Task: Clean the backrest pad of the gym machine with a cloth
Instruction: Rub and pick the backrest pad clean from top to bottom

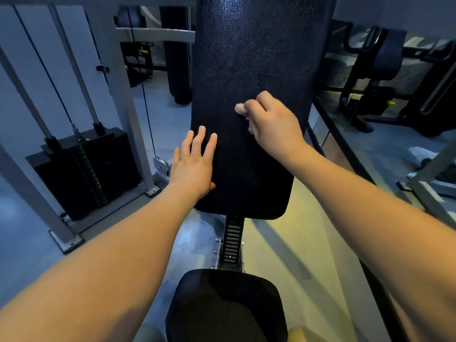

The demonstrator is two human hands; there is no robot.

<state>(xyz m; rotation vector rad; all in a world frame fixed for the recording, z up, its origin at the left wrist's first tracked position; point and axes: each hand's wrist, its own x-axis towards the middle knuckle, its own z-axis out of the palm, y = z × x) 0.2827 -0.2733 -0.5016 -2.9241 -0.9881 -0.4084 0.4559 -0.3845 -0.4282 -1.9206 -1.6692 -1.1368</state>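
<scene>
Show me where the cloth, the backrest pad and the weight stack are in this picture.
cloth (239, 108), head view, on the bunched tip left of the fingers.
backrest pad (259, 58), head view, on its bare upper face.
weight stack (98, 169), head view, on its front plates.

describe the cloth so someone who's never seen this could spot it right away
Start at the tall black backrest pad in the middle. About halfway down, the right hand is closed against it, and the cloth pokes out past the knuckles. It is the only pale, fuzzy wad on the dark pad; the left hand lies flat and empty.

Bare forearms (no sleeves), bare hands
</scene>
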